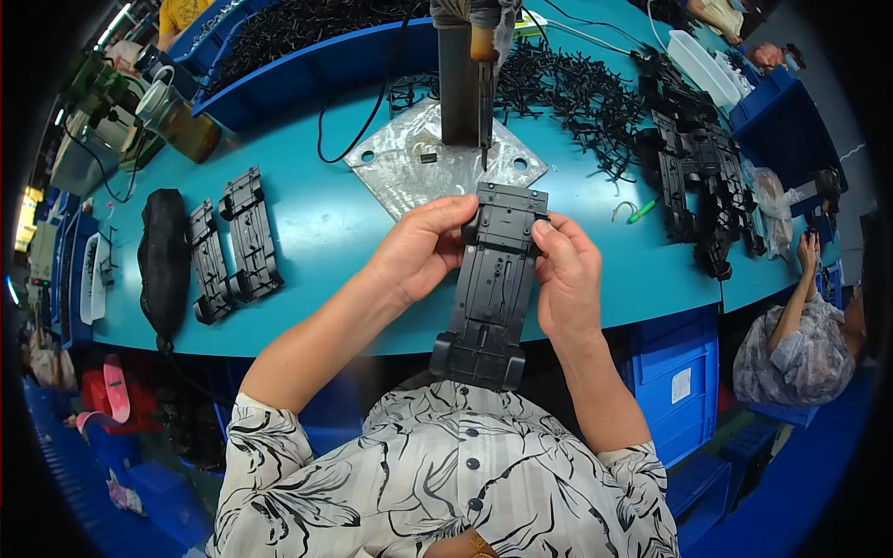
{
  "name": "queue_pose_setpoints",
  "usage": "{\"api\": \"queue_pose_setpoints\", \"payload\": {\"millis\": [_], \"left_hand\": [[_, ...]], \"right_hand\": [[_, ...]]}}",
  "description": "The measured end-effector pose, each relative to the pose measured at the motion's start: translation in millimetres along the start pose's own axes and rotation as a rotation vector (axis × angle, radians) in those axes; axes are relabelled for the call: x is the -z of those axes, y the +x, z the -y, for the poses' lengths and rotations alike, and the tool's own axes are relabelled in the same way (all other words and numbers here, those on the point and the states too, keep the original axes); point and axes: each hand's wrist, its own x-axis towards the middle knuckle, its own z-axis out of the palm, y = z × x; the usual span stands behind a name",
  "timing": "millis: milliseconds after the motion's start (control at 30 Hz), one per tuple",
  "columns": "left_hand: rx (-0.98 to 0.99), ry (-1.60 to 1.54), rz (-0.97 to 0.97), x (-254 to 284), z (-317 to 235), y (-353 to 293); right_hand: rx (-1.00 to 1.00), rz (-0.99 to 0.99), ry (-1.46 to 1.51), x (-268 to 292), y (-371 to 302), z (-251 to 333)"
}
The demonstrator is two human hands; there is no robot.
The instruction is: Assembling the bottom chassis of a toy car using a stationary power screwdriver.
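Observation:
Between my two hands is a black plastic vehicle chassis [490, 284], a long flat piece with wheel arches, its far end raised toward a post-mounted tool. My left hand [420, 249] grips the far left edge, thumb on the side and fingers partly hidden under it. On the opposite edge my right hand [569, 270] pinches the chassis near its far corner. Just beyond that end, the thin tip of a vertical tool [485, 102] points down. Behind it stands a metal post [455, 93] on a diamond-shaped metal plate [395, 158] with corner holes.
Left on the teal table lie two chassis [249, 232] and a long black bundle [163, 265]. A blue bin [270, 107] of black parts stands behind. Farther right are loose thin black parts [581, 102], stacked chassis [712, 158] and a green-handled tool [642, 212]. A co-worker [795, 344] sits right.

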Motion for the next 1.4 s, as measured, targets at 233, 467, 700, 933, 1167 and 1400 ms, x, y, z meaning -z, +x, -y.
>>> {"api": "queue_pose_setpoints", "payload": {"millis": [233, 467, 700, 933, 1167, 1400], "left_hand": [[-0.007, -0.050, 0.005, -1, -10, 9], [-0.042, -0.056, 0.054, -1, -17, 9], [-0.038, -0.085, 0.083, 0, -20, 12], [-0.033, -0.109, 0.101, 1, -21, 11], [-0.045, -0.107, 0.050, 0, -21, 12], [-0.035, -0.117, 0.073, -3, -23, 10]], "right_hand": [[0.022, -0.003, -0.002, -6, 9, 0], [0.029, 0.042, 0.042, -14, 8, 6], [0.045, 0.052, -0.003, -16, 10, 6], [0.047, 0.055, -0.027, -17, 11, 7], [0.045, 0.061, -0.039, -18, 11, 9], [0.053, 0.055, -0.063, -18, 13, 8]]}}
